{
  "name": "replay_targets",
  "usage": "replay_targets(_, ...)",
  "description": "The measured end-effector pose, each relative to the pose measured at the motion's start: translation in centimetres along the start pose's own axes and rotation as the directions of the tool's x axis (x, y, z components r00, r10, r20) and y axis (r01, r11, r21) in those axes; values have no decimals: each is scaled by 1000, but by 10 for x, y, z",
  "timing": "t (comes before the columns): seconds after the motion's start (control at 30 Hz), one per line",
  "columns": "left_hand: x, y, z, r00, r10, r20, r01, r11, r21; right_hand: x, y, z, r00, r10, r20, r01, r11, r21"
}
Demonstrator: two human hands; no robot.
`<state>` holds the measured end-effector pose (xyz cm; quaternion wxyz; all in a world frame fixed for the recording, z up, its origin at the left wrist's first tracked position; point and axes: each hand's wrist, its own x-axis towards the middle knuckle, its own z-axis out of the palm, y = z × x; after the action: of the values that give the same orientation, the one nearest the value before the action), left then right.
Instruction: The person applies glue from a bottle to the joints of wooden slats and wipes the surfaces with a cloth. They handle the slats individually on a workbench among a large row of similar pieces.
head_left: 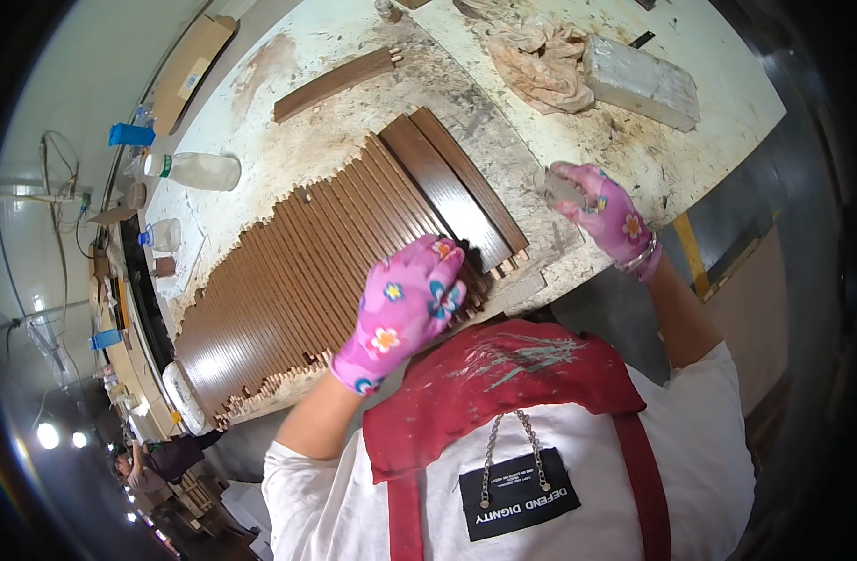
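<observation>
A long row of brown wooden slats (288, 257), packed side by side with light dowel pegs at their ends, lies on the work table. My left hand (405, 309), in a pink flowered glove, rests over the near ends of the slats. Its fingers are curled, and what lies under them is hidden. Right of it are wider, glossy brown boards (447, 187) with pegs at the near end. My right hand (615, 215), gloved alike, is raised off to the right of these boards. It grips a small greyish pad (561, 190) between thumb and fingers.
The table (344, 37) is pale and stained. A separate curved brown piece (335, 84) lies beyond the slats. A crumpled cloth (541, 65) and a whitish block (642, 82) sit at the far right. Plastic bottles (195, 172) stand at the left.
</observation>
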<state>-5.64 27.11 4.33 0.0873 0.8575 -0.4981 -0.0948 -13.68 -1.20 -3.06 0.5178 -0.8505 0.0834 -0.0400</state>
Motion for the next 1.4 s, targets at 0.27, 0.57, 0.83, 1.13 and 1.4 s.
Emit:
replay_targets(0.27,-34,9,18,986,-143,-82,142,990,-14,45,7,33,996,50,69,-75,894,442)
replay_targets(0.57,48,-19,14,990,-31,-140,51,988,146,68,3,43,988,63,139,-111,922,371)
replay_targets(0.83,135,-57,46,903,417,101,-428,892,144,3,10,36,918,394,36,-289,605,742)
replay_targets(1.13,132,-66,31,850,489,196,-514,851,108,-27,23,35,923,376,-84,-160,572,804)
replay_targets(1.4,125,-79,39,869,486,99,-490,872,21,-26,13,63,943,333,9,-206,562,801)
